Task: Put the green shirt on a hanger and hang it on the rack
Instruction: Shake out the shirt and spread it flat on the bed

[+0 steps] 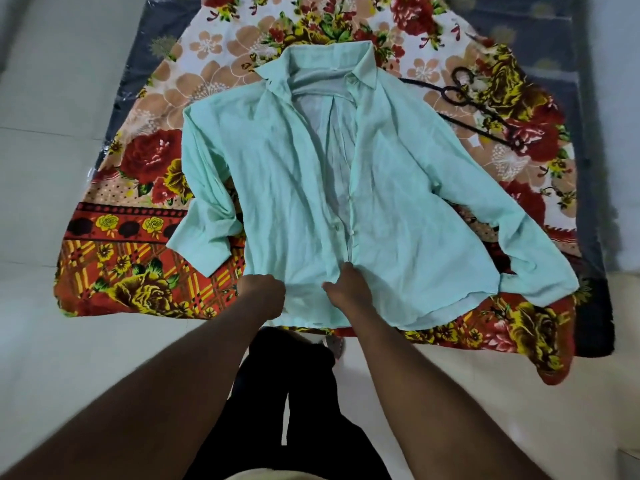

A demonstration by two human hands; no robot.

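Down at the hem of the green shirt [294, 174], both hands are curled tight on its cloth. The left hand [262, 295] bunches the hem's edge, and the right hand [347, 289] pinches the bottom of the front opening. The shirt lies flat and unbuttoned on a floral sheet [138, 278], collar away from the person, sleeves spread. A black hanger [491, 116] lies on the sheet beside the collar, on the person's right.
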